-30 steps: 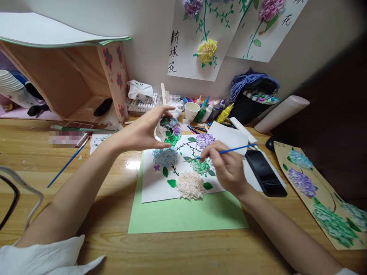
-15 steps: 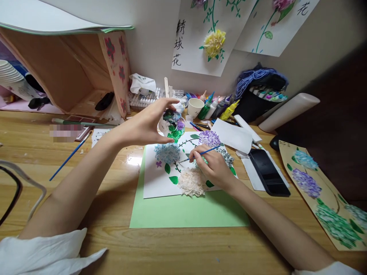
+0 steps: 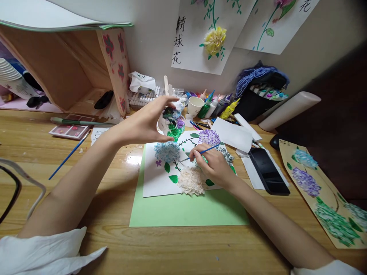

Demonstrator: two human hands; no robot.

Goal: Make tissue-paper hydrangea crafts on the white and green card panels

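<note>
Paint could drip onto the sheet (image 3: pixel 156 188) if the left hand (image 3: pixel 146 124), clasping the palette (image 3: pixel 173 125) between thumb and fingers, tips it, while the right hand (image 3: pixel 211 165), pinching the brush (image 3: pixel 211 149) over that sheet, could smear the leaf (image 3: pixel 210 183) beside its heel if wet.

The tabletop (image 3: pixel 172 252) at bottom is smooth, shiny wood, the white sheet (image 3: pixel 156 185) at centre matt paper, the phone (image 3: pixel 268 171) at right glossy.

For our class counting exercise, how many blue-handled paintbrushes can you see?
2: one brush in the right hand, another paintbrush on the table at left. More may be hidden.
</note>
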